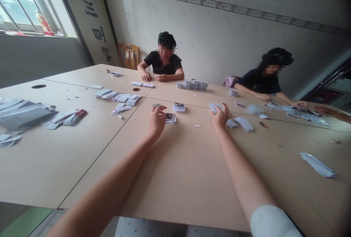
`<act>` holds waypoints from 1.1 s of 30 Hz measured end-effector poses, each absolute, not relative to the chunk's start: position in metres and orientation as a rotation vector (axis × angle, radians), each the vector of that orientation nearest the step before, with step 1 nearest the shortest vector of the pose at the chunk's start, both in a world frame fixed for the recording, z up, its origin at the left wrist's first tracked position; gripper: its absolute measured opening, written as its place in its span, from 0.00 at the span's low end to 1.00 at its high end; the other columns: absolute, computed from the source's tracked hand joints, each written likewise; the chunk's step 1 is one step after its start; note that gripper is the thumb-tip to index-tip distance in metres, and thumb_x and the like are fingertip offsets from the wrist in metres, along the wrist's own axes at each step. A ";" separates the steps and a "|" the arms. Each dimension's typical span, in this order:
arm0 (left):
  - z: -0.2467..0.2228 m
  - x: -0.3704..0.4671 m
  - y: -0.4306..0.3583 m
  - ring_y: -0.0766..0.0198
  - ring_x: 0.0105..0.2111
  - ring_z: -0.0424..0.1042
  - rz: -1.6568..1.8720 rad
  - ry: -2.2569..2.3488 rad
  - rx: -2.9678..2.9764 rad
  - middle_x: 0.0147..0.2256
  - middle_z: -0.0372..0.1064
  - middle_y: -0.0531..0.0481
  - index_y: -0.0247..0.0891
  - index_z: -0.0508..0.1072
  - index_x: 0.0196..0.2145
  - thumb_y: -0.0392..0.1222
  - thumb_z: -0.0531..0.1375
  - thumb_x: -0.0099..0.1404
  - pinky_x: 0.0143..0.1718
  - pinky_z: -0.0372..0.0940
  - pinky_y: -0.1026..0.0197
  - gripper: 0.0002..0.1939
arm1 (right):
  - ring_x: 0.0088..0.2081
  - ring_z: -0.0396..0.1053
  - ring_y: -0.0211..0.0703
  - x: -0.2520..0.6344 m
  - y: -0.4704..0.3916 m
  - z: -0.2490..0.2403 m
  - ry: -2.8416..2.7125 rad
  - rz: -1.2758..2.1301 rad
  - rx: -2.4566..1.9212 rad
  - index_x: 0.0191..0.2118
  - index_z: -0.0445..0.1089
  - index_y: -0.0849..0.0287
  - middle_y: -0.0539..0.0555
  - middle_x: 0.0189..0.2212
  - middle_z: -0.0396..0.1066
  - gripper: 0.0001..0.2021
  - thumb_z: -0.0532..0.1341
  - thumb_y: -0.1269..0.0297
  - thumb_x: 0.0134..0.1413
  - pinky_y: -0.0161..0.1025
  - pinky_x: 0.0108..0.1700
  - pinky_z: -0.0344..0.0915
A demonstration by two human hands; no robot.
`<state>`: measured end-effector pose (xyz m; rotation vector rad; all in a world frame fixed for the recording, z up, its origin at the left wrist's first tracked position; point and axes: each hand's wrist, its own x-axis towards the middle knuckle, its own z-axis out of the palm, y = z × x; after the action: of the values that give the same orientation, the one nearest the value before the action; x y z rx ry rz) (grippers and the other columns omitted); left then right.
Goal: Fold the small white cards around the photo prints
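My left hand point(157, 123) is beside a small stack of cards point(171, 118) with a dark picture on top. Its fingers are half curled and apart, with nothing visible in them; whether they touch the stack is hard to see. A small grey round object point(155, 104) lies just past its fingertips. My right hand point(221, 115) is closed on a small bundle of white cards point(214, 107), which shows to the left of the fingers. Between and beyond my hands stands another card stack point(178, 107). A small red-edged label point(197, 125) lies on the table point(175, 171).
White card piles point(244, 123) lie right of my right hand. Paper heaps point(24, 114) and strips point(117, 96) spread leftward. Several stacked bundles point(192, 85) stand farther back. One person point(164, 60) sits opposite, another point(270, 74) at right. More strips point(318, 164) lie near right.
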<state>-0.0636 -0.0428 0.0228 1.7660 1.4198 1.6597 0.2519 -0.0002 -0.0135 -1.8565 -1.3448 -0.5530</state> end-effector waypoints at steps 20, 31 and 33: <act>0.012 -0.042 -0.053 0.61 0.31 0.74 1.325 1.229 1.744 0.30 0.75 0.48 0.37 0.73 0.32 0.39 0.59 0.55 0.32 0.66 0.62 0.07 | 0.51 0.66 0.50 0.241 0.010 -0.011 -1.767 -0.299 -1.548 0.46 0.71 0.63 0.63 0.47 0.73 0.18 0.52 0.76 0.51 0.49 0.55 0.57; 0.009 -0.043 -0.048 0.63 0.29 0.72 1.245 1.313 1.853 0.26 0.73 0.50 0.39 0.74 0.33 0.37 0.57 0.56 0.31 0.63 0.62 0.08 | 0.31 0.68 0.45 0.236 0.001 -0.010 -1.578 -0.332 -1.496 0.35 0.70 0.59 0.57 0.28 0.72 0.16 0.49 0.57 0.63 0.39 0.38 0.60; 0.008 -0.042 -0.048 0.62 0.30 0.72 1.239 1.322 1.874 0.27 0.73 0.50 0.39 0.74 0.32 0.37 0.57 0.55 0.31 0.63 0.62 0.08 | 0.30 0.67 0.44 0.238 -0.001 -0.009 -1.594 -0.288 -1.496 0.31 0.69 0.58 0.56 0.27 0.72 0.16 0.50 0.56 0.62 0.37 0.35 0.59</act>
<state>-0.0424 -0.0480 0.0080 1.8741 1.3218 1.2392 0.2376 -0.0012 -0.0094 -1.4960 -1.5940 -0.2882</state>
